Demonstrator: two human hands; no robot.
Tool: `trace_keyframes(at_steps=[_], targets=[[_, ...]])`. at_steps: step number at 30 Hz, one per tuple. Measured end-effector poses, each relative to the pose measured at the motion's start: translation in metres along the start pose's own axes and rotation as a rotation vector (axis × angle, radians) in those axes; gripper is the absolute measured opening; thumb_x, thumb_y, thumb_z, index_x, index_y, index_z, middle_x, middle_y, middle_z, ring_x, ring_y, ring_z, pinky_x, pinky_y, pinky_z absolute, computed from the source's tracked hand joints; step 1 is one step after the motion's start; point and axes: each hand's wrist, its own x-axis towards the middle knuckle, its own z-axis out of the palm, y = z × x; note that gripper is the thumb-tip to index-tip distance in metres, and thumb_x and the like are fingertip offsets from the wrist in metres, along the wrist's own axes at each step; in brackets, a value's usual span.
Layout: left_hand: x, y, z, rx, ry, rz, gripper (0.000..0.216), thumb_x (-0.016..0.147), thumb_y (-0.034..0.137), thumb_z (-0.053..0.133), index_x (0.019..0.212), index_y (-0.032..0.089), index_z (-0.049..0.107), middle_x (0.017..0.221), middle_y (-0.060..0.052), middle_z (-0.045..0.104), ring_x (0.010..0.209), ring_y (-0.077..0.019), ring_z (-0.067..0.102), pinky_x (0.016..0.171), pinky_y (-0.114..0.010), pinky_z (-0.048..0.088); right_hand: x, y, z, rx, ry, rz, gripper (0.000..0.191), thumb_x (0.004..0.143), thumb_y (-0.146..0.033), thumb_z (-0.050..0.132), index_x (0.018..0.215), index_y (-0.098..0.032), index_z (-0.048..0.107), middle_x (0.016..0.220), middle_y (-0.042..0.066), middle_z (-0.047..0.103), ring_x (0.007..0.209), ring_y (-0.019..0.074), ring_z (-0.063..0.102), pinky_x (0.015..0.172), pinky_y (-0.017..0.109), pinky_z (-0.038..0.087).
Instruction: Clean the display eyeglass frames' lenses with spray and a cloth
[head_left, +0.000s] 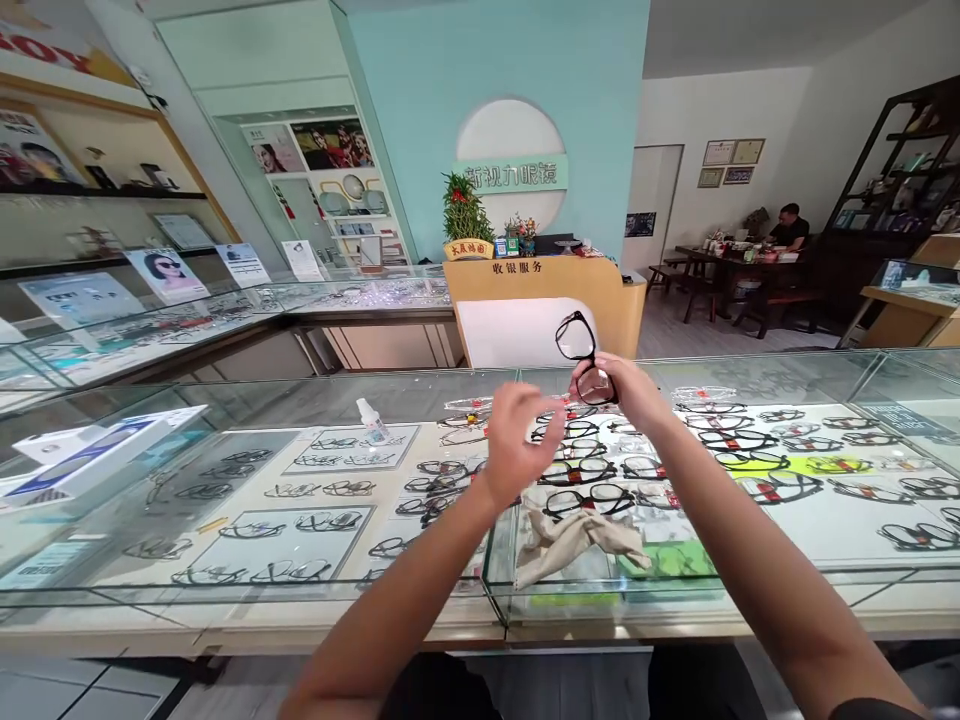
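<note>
My right hand grips a pair of black-framed eyeglasses by the lower lens side, held up on end above the glass counter. To the left of them hovers my left hand, its fingers curved and apart from the thumb, with nothing seen in it. A crumpled beige cloth lies on the counter top below my hands. Under the glass, rows of eyeglasses are laid out. A small white spray bottle stands on the glass farther left.
The glass display counter runs across in front of me. A white and blue box sits on its left. Beyond stands a wooden cashier desk with a potted plant. A person sits at a table in the back right.
</note>
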Motion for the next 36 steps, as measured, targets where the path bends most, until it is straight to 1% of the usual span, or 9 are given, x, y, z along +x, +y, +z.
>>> trace_keyframes(at_steps=[2, 5, 7, 10, 15, 19, 24, 30, 36], targets=[[0.036, -0.006, -0.017, 0.083, 0.075, 0.073, 0.040, 0.095, 0.053, 0.071, 0.123, 0.025, 0.072, 0.123, -0.012, 0.066, 0.117, -0.0292, 0.065, 0.102, -0.050, 0.053, 0.003, -0.034, 0.000, -0.106, -0.099, -0.017, 0.033, 0.095, -0.048, 0.062, 0.087, -0.021, 0.080, 0.079, 0.006, 0.079, 0.078, 0.0238, 0.073, 0.075, 0.035, 0.059], [0.085, -0.006, -0.038, 0.090, 0.010, 0.148, 0.100, 0.079, 0.071, 0.085, 0.159, 0.028, 0.045, 0.162, -0.018, 0.051, 0.150, -0.0361, 0.050, 0.122, -0.054, 0.044, 0.001, -0.087, 0.003, -0.364, -0.210, -0.098, 0.033, 0.100, -0.040, 0.055, 0.085, -0.024, 0.080, 0.083, 0.004, 0.079, 0.082, 0.0215, 0.071, 0.081, 0.034, 0.056], [0.105, -0.002, -0.047, 0.074, -0.063, 0.187, 0.106, 0.079, 0.070, 0.086, 0.164, 0.029, 0.039, 0.165, -0.017, 0.052, 0.152, -0.0351, 0.050, 0.125, -0.053, 0.042, -0.005, -0.113, 0.006, -0.489, -0.248, -0.162, 0.038, 0.104, -0.037, 0.050, 0.081, -0.025, 0.078, 0.085, 0.003, 0.077, 0.083, 0.0210, 0.069, 0.083, 0.034, 0.055], [0.115, 0.005, -0.052, 0.072, -0.099, 0.239, 0.085, 0.086, 0.062, 0.084, 0.156, 0.029, 0.051, 0.153, -0.013, 0.065, 0.143, -0.0319, 0.060, 0.122, -0.051, 0.046, -0.016, -0.129, 0.009, -0.616, -0.271, -0.215, 0.042, 0.107, -0.034, 0.045, 0.078, -0.025, 0.074, 0.084, 0.003, 0.075, 0.085, 0.0212, 0.067, 0.086, 0.035, 0.054], [0.110, 0.003, -0.048, 0.099, -0.104, 0.254, 0.068, 0.084, 0.059, 0.087, 0.141, 0.027, 0.065, 0.134, -0.011, 0.077, 0.126, -0.0311, 0.071, 0.112, -0.048, 0.055, -0.028, -0.124, 0.007, -0.748, -0.274, -0.220, 0.043, 0.111, -0.040, 0.043, 0.086, -0.024, 0.073, 0.092, 0.002, 0.075, 0.091, 0.0217, 0.067, 0.088, 0.036, 0.052], [0.110, -0.007, -0.047, 0.114, 0.038, 0.205, 0.069, 0.080, 0.059, 0.091, 0.136, 0.026, 0.068, 0.129, -0.010, 0.078, 0.120, -0.0308, 0.073, 0.108, -0.048, 0.058, -0.030, -0.120, 0.007, -0.827, -0.033, -0.345, 0.030, 0.107, -0.052, 0.058, 0.112, -0.027, 0.073, 0.113, 0.004, 0.076, 0.106, 0.0246, 0.069, 0.094, 0.039, 0.055], [0.111, -0.022, -0.048, 0.096, 0.246, -0.031, 0.066, 0.075, 0.055, 0.095, 0.130, 0.025, 0.071, 0.120, -0.008, 0.078, 0.107, -0.0276, 0.074, 0.098, -0.046, 0.061, -0.015, -0.106, 0.008, -0.897, 0.211, -0.592, 0.068, 0.091, -0.057, 0.081, 0.150, -0.034, 0.055, 0.156, 0.008, 0.061, 0.142, 0.0326, 0.060, 0.122, 0.052, 0.049], [0.110, -0.032, -0.045, 0.040, 0.294, -0.118, 0.064, 0.075, 0.053, 0.096, 0.128, 0.026, 0.073, 0.114, -0.007, 0.079, 0.106, -0.0270, 0.074, 0.094, -0.044, 0.061, 0.007, -0.086, 0.016, -0.933, 0.319, -0.672, 0.063, 0.095, -0.053, 0.079, 0.150, -0.034, 0.055, 0.148, 0.009, 0.066, 0.131, 0.0324, 0.067, 0.114, 0.054, 0.057], [0.108, -0.025, -0.033, 0.039, 0.312, -0.172, 0.063, 0.078, 0.057, 0.092, 0.129, 0.025, 0.072, 0.115, -0.007, 0.077, 0.102, -0.0250, 0.072, 0.090, -0.042, 0.059, 0.012, -0.083, 0.018, -0.889, 0.393, -0.605, 0.056, 0.096, -0.053, 0.077, 0.145, -0.032, 0.058, 0.138, 0.011, 0.073, 0.127, 0.0318, 0.070, 0.105, 0.053, 0.061]])
